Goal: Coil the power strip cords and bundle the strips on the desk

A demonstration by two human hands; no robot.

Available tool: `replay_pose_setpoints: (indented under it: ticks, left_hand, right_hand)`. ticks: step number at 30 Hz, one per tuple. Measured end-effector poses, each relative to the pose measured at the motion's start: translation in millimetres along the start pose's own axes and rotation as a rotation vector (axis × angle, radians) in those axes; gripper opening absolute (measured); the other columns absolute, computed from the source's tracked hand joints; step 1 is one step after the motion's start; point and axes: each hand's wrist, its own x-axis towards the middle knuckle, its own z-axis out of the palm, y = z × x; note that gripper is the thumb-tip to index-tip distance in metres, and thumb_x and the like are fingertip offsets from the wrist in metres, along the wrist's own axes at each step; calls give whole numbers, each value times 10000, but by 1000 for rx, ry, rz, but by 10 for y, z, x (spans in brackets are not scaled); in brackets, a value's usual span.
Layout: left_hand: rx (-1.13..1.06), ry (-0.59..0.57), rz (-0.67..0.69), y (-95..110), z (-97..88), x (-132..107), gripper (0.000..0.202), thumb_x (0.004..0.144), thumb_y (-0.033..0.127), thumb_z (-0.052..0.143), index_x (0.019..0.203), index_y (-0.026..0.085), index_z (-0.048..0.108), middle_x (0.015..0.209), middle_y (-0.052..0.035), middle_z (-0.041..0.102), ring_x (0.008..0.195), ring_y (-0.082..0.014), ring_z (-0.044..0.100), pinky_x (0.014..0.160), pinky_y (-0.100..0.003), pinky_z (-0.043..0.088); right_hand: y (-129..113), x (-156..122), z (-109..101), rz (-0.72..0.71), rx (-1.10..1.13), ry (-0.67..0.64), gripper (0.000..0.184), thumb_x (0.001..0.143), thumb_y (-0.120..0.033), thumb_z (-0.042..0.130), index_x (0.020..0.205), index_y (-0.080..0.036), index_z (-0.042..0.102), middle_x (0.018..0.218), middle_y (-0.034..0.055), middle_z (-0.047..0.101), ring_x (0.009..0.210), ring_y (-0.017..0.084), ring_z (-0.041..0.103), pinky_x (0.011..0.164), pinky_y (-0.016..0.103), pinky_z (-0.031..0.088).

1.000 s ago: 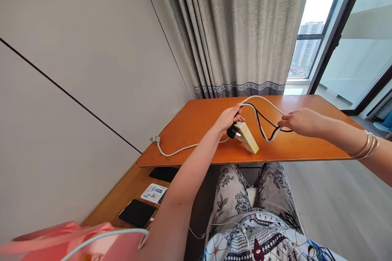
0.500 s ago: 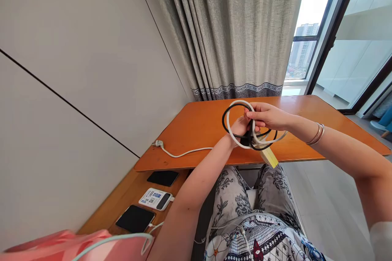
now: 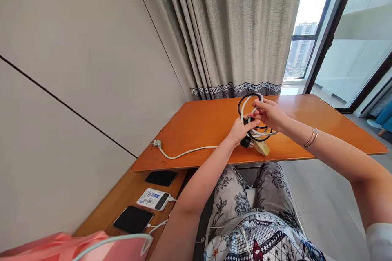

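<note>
Since half a second ago both hands have shifted right and farther over the desk (image 3: 199,126), and the coil has tightened. Left hand (image 3: 241,129) grips the loops at their base, fingers closed on the black and white cables (image 3: 249,108) above the power strip (image 3: 261,147), which rests near the desk's front edge. Right hand (image 3: 269,114) pinches the top of the loops. Coiling is under way; white slack (image 3: 183,153) trails left to its plug (image 3: 157,143). Likely next: gather that slack.
</note>
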Motion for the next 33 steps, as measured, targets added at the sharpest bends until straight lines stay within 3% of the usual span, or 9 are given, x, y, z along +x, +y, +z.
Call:
replay_pose_setpoints:
  ticks: [3,7,10,13,16,21,25,29,33]
  left_hand:
    - [137,33,-12,27,18,-11,343,510,334,809,675,163,562,527,46,555,482,-101,536,489,-217,430]
    - [187,-8,-87,93,-13,-3,223,533,294,669,648,183,512,500,46,530,473,-111,528,478,-225,420]
    - [262,-85,-65,150,-63,8,195,524,274,632,627,183,493,494,57,495,451,-84,468,463,-209,371]
    - [321,-142,-31,193,-119,18,176,533,265,604,603,185,464,488,71,435,440,-63,394,455,-200,323]
    - [369,-168,-59,209,-164,33,188,541,269,597,625,195,445,511,68,439,469,-82,414,472,-213,340]
    - [567,-170,61,216,-217,99,163,556,249,598,620,188,462,561,64,430,542,-93,412,540,-230,353]
    - [783,-138,191,218,-252,156,110,623,256,584,644,182,504,610,51,478,597,-110,434,577,-245,354]
    - [901,13,239,197,-253,165,84,664,252,574,683,191,521,651,34,537,628,-130,468,597,-259,367]
    - [933,154,265,179,-233,142,294,657,197,605,948,205,569,754,26,626,695,-154,550,673,-268,432]
  right_hand:
    - [-4,47,-168,-98,-293,62,481,690,-404,862,998,-192,558,786,4,644,617,133,643,616,291,617]
    - [3,74,-358,-567,-830,227,778,689,-503,841,1322,-226,482,1367,158,517,1109,296,631,878,484,603]
    - [34,25,-435,-726,-1175,-33,554,876,-563,634,1330,-257,547,1555,125,366,1453,346,332,1149,589,373]
    - [100,-38,-487,-648,-1310,-281,713,870,-543,641,1468,-217,427,1587,148,334,1505,342,228,1209,590,257]
    - [177,-64,-522,-537,-1303,-310,817,810,-350,703,1515,-159,335,1553,185,386,1444,330,370,1181,528,341]
    - [229,-63,-471,-341,-1221,-150,594,728,-127,584,1313,-184,499,1223,102,684,1018,233,680,896,387,538]
    - [184,-105,-378,-206,-1092,59,557,681,-152,614,1226,-202,514,804,-12,719,649,158,636,614,273,495]
    - [157,-152,-323,-130,-865,193,580,625,-160,687,1182,-209,532,706,-27,702,638,174,665,597,277,522]
    - [204,-160,-322,-34,-514,126,547,581,-134,714,1099,-207,552,828,16,742,830,226,731,741,349,605]
